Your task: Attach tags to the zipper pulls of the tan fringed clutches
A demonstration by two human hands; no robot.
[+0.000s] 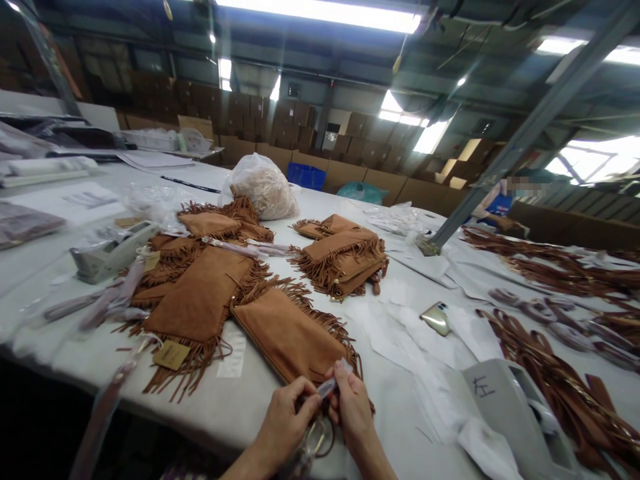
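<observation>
My left hand [287,417] and my right hand [353,407] meet at the table's near edge, fingers pinched together on a small clear plastic packet [333,381]. They sit at the near corner of a brown suede fringed bag [290,333] lying flat on the white table [400,400]. A metal ring or clasp [315,440] shows just below my hands.
More fringed bags lie in piles at left [200,293] and centre [343,257]. A tape dispenser [113,253], a filled plastic sack [263,187], a phone [436,319], a grey bin [515,413] and brown straps [565,380] are around. A person stands far right [505,200].
</observation>
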